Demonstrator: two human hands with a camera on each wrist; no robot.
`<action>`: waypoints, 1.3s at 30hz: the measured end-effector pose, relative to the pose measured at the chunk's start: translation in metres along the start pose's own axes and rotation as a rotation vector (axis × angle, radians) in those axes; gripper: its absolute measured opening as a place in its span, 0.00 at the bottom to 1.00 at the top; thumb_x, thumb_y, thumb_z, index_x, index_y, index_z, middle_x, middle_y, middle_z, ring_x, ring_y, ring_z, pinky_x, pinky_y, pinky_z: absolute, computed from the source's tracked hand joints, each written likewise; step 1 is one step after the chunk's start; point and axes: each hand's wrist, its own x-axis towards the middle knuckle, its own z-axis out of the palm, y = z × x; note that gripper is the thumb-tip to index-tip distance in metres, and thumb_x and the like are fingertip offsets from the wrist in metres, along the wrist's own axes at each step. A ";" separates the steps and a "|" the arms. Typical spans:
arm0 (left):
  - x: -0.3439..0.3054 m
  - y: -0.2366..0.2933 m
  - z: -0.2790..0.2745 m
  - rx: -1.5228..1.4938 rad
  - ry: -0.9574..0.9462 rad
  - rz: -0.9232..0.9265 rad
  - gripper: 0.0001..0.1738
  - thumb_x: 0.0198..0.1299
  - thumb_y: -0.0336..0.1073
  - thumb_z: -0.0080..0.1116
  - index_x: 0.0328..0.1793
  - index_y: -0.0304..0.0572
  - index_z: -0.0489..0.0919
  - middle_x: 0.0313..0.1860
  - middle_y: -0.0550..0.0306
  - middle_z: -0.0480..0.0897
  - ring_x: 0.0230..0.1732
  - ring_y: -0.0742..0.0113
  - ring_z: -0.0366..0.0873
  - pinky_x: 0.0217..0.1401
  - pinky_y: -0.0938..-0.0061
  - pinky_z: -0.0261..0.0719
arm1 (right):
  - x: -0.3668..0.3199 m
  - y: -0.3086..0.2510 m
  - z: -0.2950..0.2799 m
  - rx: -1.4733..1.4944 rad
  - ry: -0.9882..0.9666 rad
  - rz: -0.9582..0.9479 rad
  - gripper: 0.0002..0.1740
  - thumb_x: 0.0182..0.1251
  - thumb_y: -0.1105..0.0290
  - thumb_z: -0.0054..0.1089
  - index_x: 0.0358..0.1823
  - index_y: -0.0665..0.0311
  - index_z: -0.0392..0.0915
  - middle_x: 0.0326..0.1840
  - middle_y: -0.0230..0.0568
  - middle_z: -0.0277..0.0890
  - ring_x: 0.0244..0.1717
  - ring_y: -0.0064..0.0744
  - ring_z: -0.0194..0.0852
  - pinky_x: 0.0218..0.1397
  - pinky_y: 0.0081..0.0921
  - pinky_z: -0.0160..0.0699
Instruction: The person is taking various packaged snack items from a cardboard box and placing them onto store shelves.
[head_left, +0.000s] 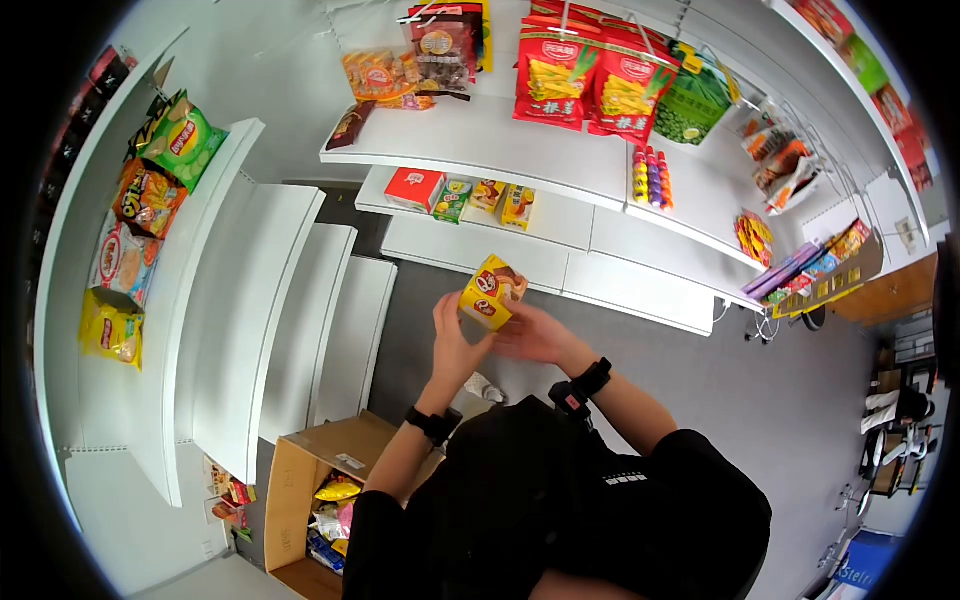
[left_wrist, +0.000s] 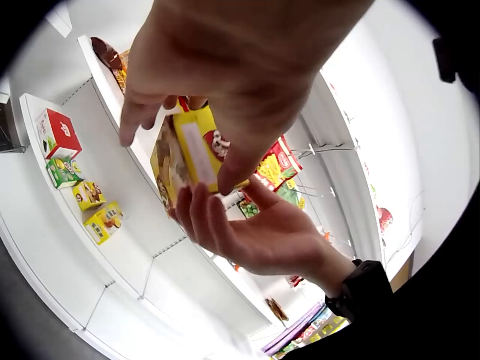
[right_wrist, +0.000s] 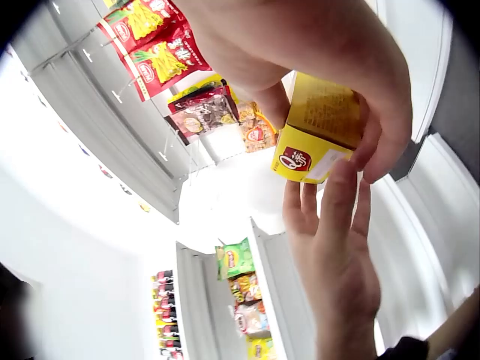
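Note:
Both hands hold a yellow snack box [head_left: 492,292] [left_wrist: 197,147] [right_wrist: 315,139] in front of the body. The left hand [head_left: 455,348] [left_wrist: 217,82] [right_wrist: 334,259] grips it with thumb and fingers on different sides. Curled about the box in the right wrist view, the right hand [head_left: 537,334] [right_wrist: 330,52] also holds it; in the left wrist view this hand [left_wrist: 262,236] has its fingertips at the box's lower edge. The box is tilted, with a pale label strip on one yellow face. Parts of it are covered by fingers.
Ahead, a lower shelf [head_left: 560,222] bears a red box [head_left: 415,188], a green box [head_left: 452,201] and small yellow boxes [head_left: 517,207]. Red bags [head_left: 556,75] hang above. Tiered shelves [head_left: 235,300] stand left, over an open carton [head_left: 290,500] of snacks.

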 end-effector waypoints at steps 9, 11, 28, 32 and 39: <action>0.025 -0.076 -0.045 0.125 0.012 -0.308 0.37 0.45 0.35 0.69 0.64 0.42 0.67 0.67 0.44 0.61 0.66 0.47 0.63 0.62 0.62 0.69 | 0.183 -0.088 -0.121 -0.140 0.296 -0.129 0.23 0.59 0.61 0.66 0.52 0.63 0.71 0.49 0.45 0.71 0.42 0.38 0.73 0.46 0.32 0.78; 0.006 -0.104 -0.052 0.037 0.104 -0.504 0.35 0.46 0.33 0.68 0.63 0.44 0.69 0.65 0.48 0.64 0.62 0.52 0.67 0.58 0.64 0.72 | 0.222 -0.122 -0.135 -0.157 0.428 -0.097 0.23 0.59 0.66 0.67 0.53 0.62 0.71 0.49 0.43 0.71 0.44 0.36 0.73 0.45 0.30 0.79; 0.002 -0.070 -0.027 -0.282 0.455 -1.152 0.31 0.53 0.32 0.65 0.64 0.38 0.68 0.63 0.53 0.68 0.61 0.58 0.70 0.61 0.63 0.70 | 0.420 -0.241 -0.200 -0.182 0.382 -0.282 0.19 0.67 0.78 0.50 0.59 0.71 0.65 0.53 0.46 0.70 0.57 0.36 0.72 0.54 0.22 0.79; -0.004 -0.071 -0.029 -0.305 0.487 -1.158 0.31 0.53 0.32 0.65 0.64 0.38 0.68 0.62 0.53 0.69 0.62 0.58 0.69 0.62 0.63 0.70 | 0.440 -0.250 -0.240 0.124 0.299 -0.376 0.14 0.69 0.78 0.47 0.54 0.75 0.69 0.53 0.48 0.73 0.55 0.41 0.74 0.56 0.26 0.81; -0.044 -0.069 -0.037 -0.337 0.508 -1.149 0.29 0.55 0.31 0.63 0.64 0.37 0.68 0.60 0.51 0.71 0.61 0.59 0.70 0.63 0.64 0.69 | 0.417 -0.233 -0.189 0.155 0.367 -0.510 0.12 0.66 0.79 0.51 0.49 0.73 0.70 0.49 0.46 0.77 0.51 0.40 0.77 0.56 0.31 0.82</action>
